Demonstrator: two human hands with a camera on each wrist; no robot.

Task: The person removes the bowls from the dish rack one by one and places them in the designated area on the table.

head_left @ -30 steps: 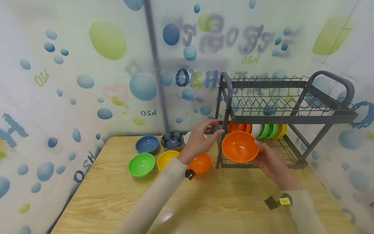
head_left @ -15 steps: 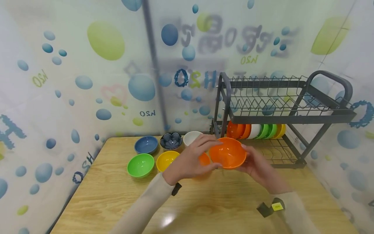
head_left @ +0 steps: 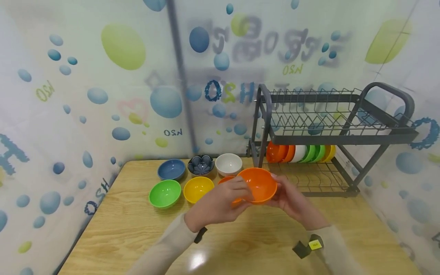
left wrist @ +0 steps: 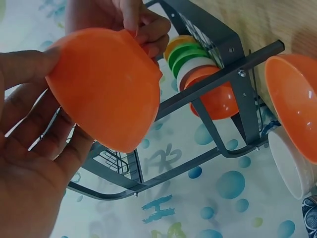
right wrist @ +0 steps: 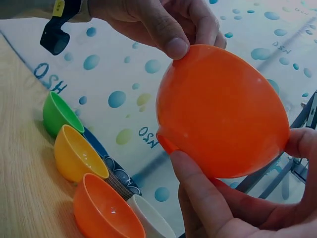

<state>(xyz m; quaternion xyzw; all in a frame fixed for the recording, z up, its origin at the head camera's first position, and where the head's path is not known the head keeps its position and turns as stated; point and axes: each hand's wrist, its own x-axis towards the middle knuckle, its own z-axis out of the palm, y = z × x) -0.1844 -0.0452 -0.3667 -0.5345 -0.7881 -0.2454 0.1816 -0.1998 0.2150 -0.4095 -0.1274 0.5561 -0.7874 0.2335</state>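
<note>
Both hands hold an orange bowl (head_left: pixel 264 186) in the air above the table, just left of the dish rack's front. My left hand (head_left: pixel 220 201) grips its left rim, the thumb outside and the fingers reaching in over the edge. On the opposite side my right hand (head_left: pixel 291 198) holds the bowl, thumb near the rim and fingers beneath. The bowl's smooth orange outside (left wrist: pixel 106 89) fills much of the left wrist view. In the right wrist view, the left thumb presses that wall. A second orange bowl (right wrist: pixel 106 210) stands on the table, partly hidden behind the left hand in the head view.
Green (head_left: pixel 165 194), yellow (head_left: pixel 198 190), blue (head_left: pixel 172 169), dark petal-patterned (head_left: pixel 201 165) and white bowls (head_left: pixel 228 164) stand on the table at left. A two-tier dark dish rack (head_left: pixel 343 139) stands at right; several coloured bowls (head_left: pixel 311 154) sit upright in its lower tier.
The right hand has brought the orange bowl left and down, away from the rack. The left hand has moved from the rack's post to the bowl and now grips its rim.
</note>
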